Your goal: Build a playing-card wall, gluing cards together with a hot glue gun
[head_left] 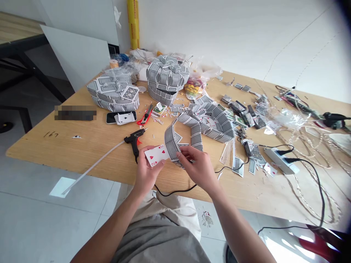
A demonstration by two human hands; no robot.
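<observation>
My left hand (148, 170) holds a two of hearts card (157, 156), face up, between thumb and fingers. The card's right end meets a ring of grey-backed cards (196, 136). On the ring's near side, my right hand (196, 162) pinches its lower edge with thumb and fingers. Behind the ring, touching or nearly touching it, sits an open curved card wall (226, 129) with loose cards inside. A black glue gun (134, 140) with a long white glue stick lies left of my hands. A red utility knife (146, 114) rests beyond it.
Two domed card boxes, one left (113, 95) and one centre (166, 78), stand at the back. A phone (111, 117) with cards lies at left. To the right are scattered cards, a white power strip (282, 160), cables and rope (307, 182). A black cord runs below my hands.
</observation>
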